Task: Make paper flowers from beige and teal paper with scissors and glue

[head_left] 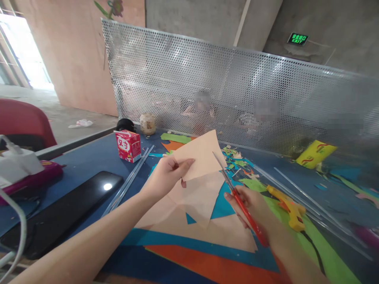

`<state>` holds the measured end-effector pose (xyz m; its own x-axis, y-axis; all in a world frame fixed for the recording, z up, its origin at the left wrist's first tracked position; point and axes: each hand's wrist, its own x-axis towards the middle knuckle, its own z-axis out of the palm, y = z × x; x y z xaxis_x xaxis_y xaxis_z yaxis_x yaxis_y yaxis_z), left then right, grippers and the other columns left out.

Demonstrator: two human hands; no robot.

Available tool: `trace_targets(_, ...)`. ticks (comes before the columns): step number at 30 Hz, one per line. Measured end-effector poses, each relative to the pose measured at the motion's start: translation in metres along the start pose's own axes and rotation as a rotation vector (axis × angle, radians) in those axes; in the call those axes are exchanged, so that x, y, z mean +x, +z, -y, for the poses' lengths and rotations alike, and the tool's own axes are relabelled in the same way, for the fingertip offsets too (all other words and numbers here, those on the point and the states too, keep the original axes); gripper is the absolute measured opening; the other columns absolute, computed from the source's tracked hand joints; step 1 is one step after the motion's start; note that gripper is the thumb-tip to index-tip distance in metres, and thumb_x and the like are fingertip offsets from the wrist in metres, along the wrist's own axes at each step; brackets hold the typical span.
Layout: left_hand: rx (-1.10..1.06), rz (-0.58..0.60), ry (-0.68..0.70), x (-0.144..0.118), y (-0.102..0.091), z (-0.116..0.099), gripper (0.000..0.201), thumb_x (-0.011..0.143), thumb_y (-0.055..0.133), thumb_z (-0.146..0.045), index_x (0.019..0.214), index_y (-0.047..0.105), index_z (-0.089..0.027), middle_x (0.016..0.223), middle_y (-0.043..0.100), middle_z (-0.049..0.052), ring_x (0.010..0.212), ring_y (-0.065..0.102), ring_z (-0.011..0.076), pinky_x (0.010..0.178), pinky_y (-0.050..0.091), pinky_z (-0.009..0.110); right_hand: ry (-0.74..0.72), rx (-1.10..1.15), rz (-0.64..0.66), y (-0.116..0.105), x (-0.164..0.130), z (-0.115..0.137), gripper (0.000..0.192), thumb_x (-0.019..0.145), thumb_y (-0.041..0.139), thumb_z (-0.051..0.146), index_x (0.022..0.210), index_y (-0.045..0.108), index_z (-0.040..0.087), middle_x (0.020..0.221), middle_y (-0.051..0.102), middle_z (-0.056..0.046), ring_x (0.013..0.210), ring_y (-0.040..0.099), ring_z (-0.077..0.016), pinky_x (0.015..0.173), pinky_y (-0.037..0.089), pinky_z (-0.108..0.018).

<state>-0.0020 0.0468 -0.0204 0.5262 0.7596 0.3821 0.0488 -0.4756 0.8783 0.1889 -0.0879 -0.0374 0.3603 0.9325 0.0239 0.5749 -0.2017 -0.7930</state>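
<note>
Between thumb and fingers, my left hand [166, 173] pinches a pale peach sheet of paper [204, 154], held up above the table. My right hand [251, 205] is wrapped round red-handled scissors [244, 211]. Their slightly parted blades reach the right edge of the sheet; whether they are cutting into it I cannot tell. Below lie more peach sheets [195, 228], on top of blue paper [166, 240] and orange paper [189, 258]. To the right of my right hand, a yellow glue gun [288, 209] rests on green paper [319, 240].
Paper scraps [239, 161] and clear glue sticks [130, 179] lie about the blue table. At left are a black phone-like slab [68, 209], a red drink carton [128, 146], a jar [147, 124] and white plugs [20, 163]. A perforated metal screen [177, 71] borders the back; a yellow packet [316, 154] leans right.
</note>
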Motion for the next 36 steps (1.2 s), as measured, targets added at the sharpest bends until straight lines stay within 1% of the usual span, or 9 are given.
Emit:
trace_targets(5, 0.027, 0.005, -0.031, -0.0007, 0.0007, 0.0023, 0.046, 0.084, 0.047, -0.047, 0.054, 0.059, -0.014, 0.037, 0.053, 0.000, 0.038, 0.043, 0.0075, 0.041, 0.031, 0.019, -0.029, -0.024, -0.005, 0.0009, 0.0012, 0.0015, 0.037, 0.074, 0.060, 0.049, 0.063, 0.035, 0.023, 0.046, 0.033, 0.011, 0.031, 0.033, -0.0060, 0.034, 0.026, -0.022)
trace_targets(8, 0.043, 0.012, -0.067, -0.0014, 0.0010, 0.0037, 0.049, 0.083, 0.047, -0.049, 0.050, 0.056, -0.015, 0.038, 0.055, 0.001, 0.038, 0.039, 0.0072, 0.041, 0.029, 0.020, -0.017, -0.013, 0.009, 0.0003, 0.0006, 0.0028, 0.036, 0.075, 0.060, 0.046, 0.064, 0.035, 0.023, 0.049, 0.034, 0.011, 0.032, 0.034, -0.0058, 0.034, 0.027, -0.021)
trace_targets(15, 0.055, 0.008, -0.080, -0.0009, 0.0008, 0.0039, 0.048, 0.082, 0.047, -0.050, 0.052, 0.057, -0.014, 0.038, 0.055, 0.002, 0.038, 0.040, 0.0076, 0.041, 0.030, 0.020, 0.024, -0.023, 0.013, -0.0005, -0.0007, 0.0055, 0.035, 0.074, 0.060, 0.045, 0.062, 0.035, 0.023, 0.042, 0.030, 0.011, 0.029, 0.032, -0.0064, 0.033, 0.024, -0.021)
trace_targets(19, 0.070, 0.018, -0.081, -0.0014, 0.0005, 0.0042, 0.047, 0.083, 0.047, -0.050, 0.056, 0.062, -0.014, 0.038, 0.055, 0.001, 0.037, 0.040, 0.0078, 0.040, 0.030, 0.020, 0.000, -0.029, 0.006, -0.0002, -0.0005, 0.0059, 0.034, 0.075, 0.060, 0.044, 0.063, 0.036, 0.023, 0.047, 0.033, 0.011, 0.031, 0.034, -0.0064, 0.034, 0.026, -0.022)
trace_targets(23, 0.118, 0.006, -0.039, -0.0031, 0.0011, 0.0057, 0.044, 0.082, 0.048, -0.049, 0.061, 0.067, -0.015, 0.037, 0.055, 0.002, 0.037, 0.043, 0.0094, 0.039, 0.029, 0.021, -0.036, -0.008, -0.002, -0.0001, -0.0002, 0.0043, 0.033, 0.075, 0.060, 0.041, 0.064, 0.035, 0.023, 0.052, 0.034, 0.010, 0.033, 0.036, -0.0059, 0.037, 0.029, -0.022)
trace_targets(31, 0.153, -0.005, -0.024, -0.0034, 0.0010, 0.0085, 0.045, 0.082, 0.048, -0.050, 0.060, 0.067, -0.015, 0.037, 0.056, 0.002, 0.037, 0.046, 0.0099, 0.037, 0.026, 0.022, 0.001, -0.046, 0.010, -0.0001, -0.0004, 0.0038, 0.034, 0.077, 0.057, 0.043, 0.062, 0.033, 0.023, 0.044, 0.029, 0.011, 0.029, 0.032, -0.0064, 0.033, 0.024, -0.022)
trace_targets(36, 0.155, 0.012, -0.025, -0.0034, 0.0011, 0.0094, 0.047, 0.082, 0.047, -0.051, 0.060, 0.067, -0.015, 0.038, 0.056, 0.002, 0.036, 0.045, 0.0094, 0.037, 0.026, 0.022, -0.013, -0.033, 0.014, 0.0002, -0.0008, 0.0032, 0.033, 0.077, 0.057, 0.041, 0.063, 0.033, 0.023, 0.048, 0.031, 0.011, 0.032, 0.034, -0.0059, 0.035, 0.028, -0.022)
